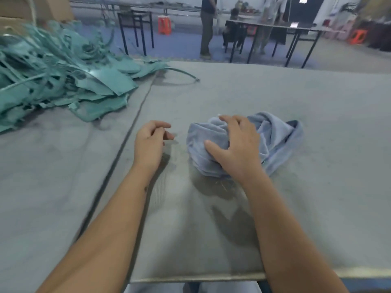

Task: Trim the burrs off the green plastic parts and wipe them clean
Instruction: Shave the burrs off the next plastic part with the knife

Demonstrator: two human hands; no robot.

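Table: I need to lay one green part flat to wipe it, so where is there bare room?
Bare table lies beyond and right of the blue cloth under the right hand. A smaller patch lies between the left hand and the pile of green parts. That pile crowds the far left.

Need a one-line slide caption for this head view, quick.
Right hand grips the crumpled blue cloth on the grey table; left hand empty beside it, green plastic parts piled far left.
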